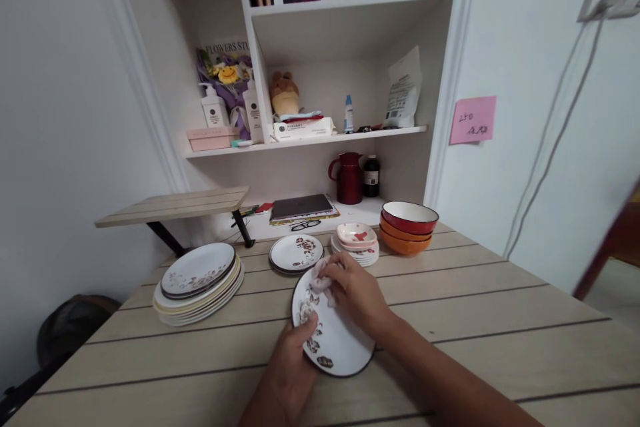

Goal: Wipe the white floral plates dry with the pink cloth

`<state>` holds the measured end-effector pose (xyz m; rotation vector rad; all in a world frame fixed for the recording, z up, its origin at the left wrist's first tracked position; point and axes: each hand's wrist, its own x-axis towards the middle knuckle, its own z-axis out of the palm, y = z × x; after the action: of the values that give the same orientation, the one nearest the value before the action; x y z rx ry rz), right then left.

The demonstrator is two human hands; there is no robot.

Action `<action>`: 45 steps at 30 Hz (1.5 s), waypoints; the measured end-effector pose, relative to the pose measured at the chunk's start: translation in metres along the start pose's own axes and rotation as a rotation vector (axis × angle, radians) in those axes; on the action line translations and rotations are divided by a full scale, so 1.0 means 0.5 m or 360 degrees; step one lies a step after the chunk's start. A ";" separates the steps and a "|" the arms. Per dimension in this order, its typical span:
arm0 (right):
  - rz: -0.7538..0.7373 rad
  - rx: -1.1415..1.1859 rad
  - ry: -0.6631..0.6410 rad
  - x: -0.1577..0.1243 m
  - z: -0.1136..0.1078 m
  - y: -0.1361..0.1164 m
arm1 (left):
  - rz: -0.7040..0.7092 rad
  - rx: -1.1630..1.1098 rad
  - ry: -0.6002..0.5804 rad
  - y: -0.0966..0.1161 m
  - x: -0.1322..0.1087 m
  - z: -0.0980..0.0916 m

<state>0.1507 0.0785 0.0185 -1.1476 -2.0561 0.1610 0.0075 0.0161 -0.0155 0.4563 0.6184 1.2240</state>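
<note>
A white plate [345, 341] with a dark rim and brown flower pattern is tilted up over the table. My left hand [296, 363] grips its lower left edge, thumb on top and the other fingers hidden beneath. My right hand [357, 293] is closed on a pale pinkish cloth [321, 281], which rests against the upper part of the plate. Just behind stand a short stack of similar smaller plates [296, 252] and a stack of small white dishes [369, 255] topped by a strawberry-patterned square dish [356, 234].
A tall stack of plates [200, 270] stands on the left beside a small raised wooden stand [175, 205]. Orange and red bowls [409, 217] are stacked at the right rear. Behind are eyeglasses [305, 225], a dark laptop [301, 207], a red jug [349, 178] and white shelves [345, 3].
</note>
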 end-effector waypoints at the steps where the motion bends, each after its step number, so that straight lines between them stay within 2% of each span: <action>1: 0.0051 -0.0030 0.0000 0.001 -0.003 0.008 | 0.0003 -0.0003 -0.0007 0.001 -0.002 0.000; 4: 0.0145 -0.0092 -0.0015 0.003 -0.003 0.017 | 0.0042 -0.0001 -0.0021 0.004 -0.006 0.000; 7: 0.0111 -0.0008 -0.0012 0.000 0.003 -0.006 | 0.0062 0.0046 -0.0030 0.005 -0.006 -0.001; 12: -0.0442 0.0333 -0.0196 -0.011 0.010 -0.059 | 0.0151 0.0123 -0.0027 0.001 0.000 -0.004; 14: -0.0553 0.0336 -0.0229 -0.012 0.013 -0.063 | 0.0172 0.0125 -0.0039 0.000 -0.001 -0.007; 16: -0.0547 0.0269 -0.0178 -0.008 0.013 -0.051 | 0.0146 0.0131 -0.0042 0.001 -0.004 -0.008; 19: -0.0391 0.0108 -0.0084 0.006 0.005 -0.016 | 0.0089 0.0090 -0.0029 0.005 -0.008 -0.006; 23: -0.0215 -0.0021 -0.0067 0.018 -0.014 0.026 | 0.0162 -0.0098 0.0026 0.015 -0.003 -0.011; 27: -0.0292 -0.0032 -0.0292 0.010 -0.021 0.026 | 0.0343 -0.0215 0.0081 0.025 0.009 -0.038; 30: -0.0453 0.0052 -0.0533 -0.004 -0.021 0.000 | 0.0330 -0.0279 -0.0070 0.032 0.014 -0.057; 32: -0.0532 0.0141 -0.0608 -0.012 -0.017 -0.023 | 0.0284 -0.0284 -0.0155 0.035 0.016 -0.060; 34: -0.0561 0.0239 -0.0546 -0.017 -0.009 -0.042 | 0.0265 -0.0275 -0.0155 0.035 0.016 -0.055; 36: -0.0539 0.0296 -0.0389 -0.016 0.001 -0.051 | 0.0205 -0.0267 -0.0134 0.030 0.013 -0.043; 40: -0.0374 0.0265 -0.0060 -0.004 0.007 -0.033 | 0.0019 -0.0204 -0.0168 0.013 0.004 -0.015; 45: -0.0270 0.0167 0.0052 0.003 -0.003 -0.005 | 0.0020 -0.0229 -0.0219 0.003 0.003 -0.001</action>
<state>0.1492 0.0779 0.0215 -0.9023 -2.0798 0.1637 0.0064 0.0177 -0.0154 0.4198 0.4074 1.2288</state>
